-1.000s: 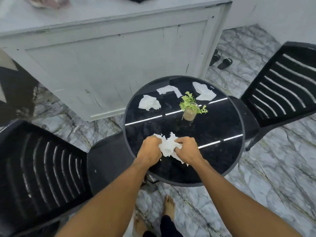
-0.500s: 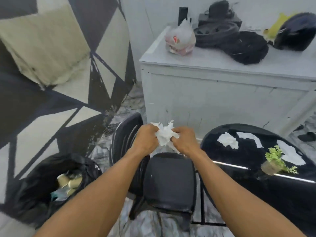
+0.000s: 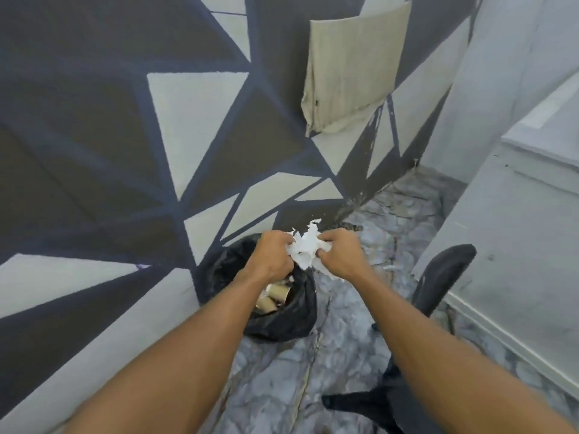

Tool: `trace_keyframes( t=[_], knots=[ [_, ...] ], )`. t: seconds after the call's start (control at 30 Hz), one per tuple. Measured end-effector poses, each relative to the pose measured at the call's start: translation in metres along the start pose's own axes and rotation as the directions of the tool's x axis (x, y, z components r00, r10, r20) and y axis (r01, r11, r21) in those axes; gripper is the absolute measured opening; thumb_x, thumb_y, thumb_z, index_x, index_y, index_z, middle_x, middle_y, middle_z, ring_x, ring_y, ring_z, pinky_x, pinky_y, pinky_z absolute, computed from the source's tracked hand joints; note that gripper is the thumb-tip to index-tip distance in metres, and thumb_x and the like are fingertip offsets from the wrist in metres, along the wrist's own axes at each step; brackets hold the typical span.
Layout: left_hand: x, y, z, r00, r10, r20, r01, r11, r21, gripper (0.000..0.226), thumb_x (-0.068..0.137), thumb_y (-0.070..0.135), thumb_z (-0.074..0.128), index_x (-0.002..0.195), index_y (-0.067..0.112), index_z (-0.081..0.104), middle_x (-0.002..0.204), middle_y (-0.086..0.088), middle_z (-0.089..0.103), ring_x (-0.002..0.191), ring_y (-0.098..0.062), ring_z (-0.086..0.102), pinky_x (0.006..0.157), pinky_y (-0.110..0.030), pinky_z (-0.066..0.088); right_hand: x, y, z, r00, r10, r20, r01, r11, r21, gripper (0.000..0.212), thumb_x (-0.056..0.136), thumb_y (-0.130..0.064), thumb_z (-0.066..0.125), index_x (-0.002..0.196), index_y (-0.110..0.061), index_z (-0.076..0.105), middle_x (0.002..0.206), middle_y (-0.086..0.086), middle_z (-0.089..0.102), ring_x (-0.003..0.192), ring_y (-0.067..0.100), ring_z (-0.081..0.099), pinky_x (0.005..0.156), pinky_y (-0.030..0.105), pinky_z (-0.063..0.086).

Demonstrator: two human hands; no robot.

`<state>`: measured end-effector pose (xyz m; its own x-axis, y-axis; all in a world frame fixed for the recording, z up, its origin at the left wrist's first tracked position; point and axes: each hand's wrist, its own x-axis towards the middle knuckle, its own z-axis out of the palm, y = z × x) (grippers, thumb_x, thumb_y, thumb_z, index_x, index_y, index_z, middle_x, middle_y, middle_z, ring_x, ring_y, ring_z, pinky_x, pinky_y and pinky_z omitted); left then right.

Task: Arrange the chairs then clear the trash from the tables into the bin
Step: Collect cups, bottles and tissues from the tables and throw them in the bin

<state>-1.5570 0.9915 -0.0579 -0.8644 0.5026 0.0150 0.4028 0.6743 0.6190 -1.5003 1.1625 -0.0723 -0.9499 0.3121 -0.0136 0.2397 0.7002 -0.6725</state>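
- The crumpled tissue wad [image 3: 305, 250] sits pinched between the left hand [image 3: 271, 256] and the right hand [image 3: 340, 253], both curled shut on it from either side, in the air above the floor.
- It looks very light, soft and loosely bunched, with ragged corners sticking up at 12 o'clock; I judge it will not slip, but loose scraps could drift or tear off.
- Best hold, I think, is around the dense middle of the wad, squeezing it compact, not by the torn edges.
- The bin [image 3: 282, 314], lined with a black bag, stands on the floor at about 7 o'clock from the wad, under the left wrist; brown paper cups [image 3: 274, 296] show inside.
- Its mouth is partly hidden by the left forearm, so how wide the opening is I cannot tell.
- The painted wall [image 3: 156, 151] is just behind the bin from 9 to 12 o'clock.
- A black chair [image 3: 445, 274] stands at 4 o'clock, apart from the bin, with the white counter [image 3: 517, 245] beyond it.
- Open marble floor [image 3: 344, 339] lies between bin and chair, leaving free room to lower the hands.
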Motion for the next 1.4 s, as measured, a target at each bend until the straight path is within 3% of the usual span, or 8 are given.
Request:
trace_keyframes(
  t=[0.2,0.3,0.43,0.6,0.73,0.93,1.17,1.4],
  knots=[
    [0.022,-0.091,-0.019,0.973,-0.232,0.001,0.232,0.972,-0.029,0.023,0.071,0.000,0.066,0.057,0.017,0.059,0.060,0.003,0.060,0.060,-0.013,0.055,0.056,-0.033,0.049,0.075,-0.033,0.093,0.975,-0.052,0.216,0.056,0.998,-0.013,0.038,0.078,-0.019,0.071,0.115,-0.014,0.071,0.122,0.004,0.069,0.119,0.021,0.060,0.101,0.033,0.048],
    [0.051,-0.126,-0.010,0.949,-0.315,0.026,0.315,0.948,-0.047,0.016,0.069,-0.001,0.062,0.060,0.012,0.062,0.061,-0.001,0.061,0.061,-0.017,0.057,0.055,-0.037,0.051,0.115,-0.027,0.127,0.959,-0.014,0.285,0.012,1.000,0.011,0.035,0.077,-0.016,0.068,0.111,-0.014,0.073,0.115,0.003,0.072,0.111,0.021,0.063,0.096,0.031,0.050],
    [0.096,-0.168,0.007,0.908,-0.410,0.080,0.412,0.911,-0.006,0.028,0.069,-0.003,0.055,0.054,0.020,0.051,0.061,0.002,0.057,0.066,-0.025,0.060,0.054,-0.031,0.046,0.160,-0.012,0.161,0.936,0.037,0.349,-0.050,0.998,0.027,0.012,0.074,-0.009,0.067,0.081,-0.016,0.073,0.074,-0.005,0.065,0.074,0.015,0.059,0.070,0.024,0.046],
    [0.130,-0.200,0.032,0.865,-0.474,0.167,0.473,0.880,0.048,0.011,0.070,0.005,0.061,0.075,0.013,0.066,0.073,0.000,0.063,0.073,-0.024,0.065,0.060,-0.032,0.050,0.195,0.008,0.189,0.882,0.145,0.449,-0.165,0.986,0.006,0.010,0.074,-0.010,0.065,0.074,-0.019,0.069,0.072,0.000,0.067,0.068,0.017,0.057,0.048,0.015,0.033],
    [0.151,-0.218,0.048,0.863,-0.472,0.180,0.465,0.881,0.080,0.022,0.074,0.012,0.065,0.095,0.014,0.072,0.091,-0.007,0.070,0.080,-0.028,0.066,0.072,-0.041,0.057,0.214,0.024,0.206,0.851,0.222,0.477,-0.261,0.965,0.016,0.028,0.074,-0.014,0.071,0.102,-0.014,0.075,0.096,0.002,0.074,0.086,0.018,0.065,0.068,0.018,0.043],
    [0.162,-0.235,0.082,0.817,-0.520,0.249,0.522,0.851,0.064,0.027,0.078,0.017,0.067,0.104,0.020,0.071,0.100,-0.007,0.071,0.090,-0.029,0.068,0.078,-0.042,0.058,0.223,0.047,0.229,0.809,0.294,0.509,-0.323,0.946,-0.032,0.039,0.080,-0.014,0.071,0.118,-0.012,0.069,0.116,0.008,0.070,0.109,0.026,0.064,0.092,0.026,0.048],
    [0.153,-0.236,0.102,0.798,-0.528,0.289,0.531,0.844,0.078,0.040,0.079,0.011,0.065,0.119,0.008,0.067,0.118,-0.017,0.065,0.113,-0.037,0.059,0.095,-0.039,0.050,0.218,0.061,0.242,0.735,0.385,0.558,-0.393,0.913,-0.111,0.049,0.082,-0.014,0.069,0.131,-0.015,0.062,0.132,0.012,0.061,0.121,0.028,0.057,0.102,0.030,0.045],
    [0.149,-0.232,0.099,0.792,-0.554,0.255,0.555,0.828,0.078,0.039,0.076,0.004,0.062,0.113,0.011,0.068,0.110,-0.017,0.066,0.101,-0.035,0.062,0.082,-0.039,0.055,0.210,0.069,0.236,0.743,0.443,0.502,-0.484,0.873,-0.054,0.046,0.082,-0.007,0.065,0.128,-0.013,0.064,0.130,0.009,0.063,0.119,0.023,0.059,0.095,0.020,0.043]
  ],
)
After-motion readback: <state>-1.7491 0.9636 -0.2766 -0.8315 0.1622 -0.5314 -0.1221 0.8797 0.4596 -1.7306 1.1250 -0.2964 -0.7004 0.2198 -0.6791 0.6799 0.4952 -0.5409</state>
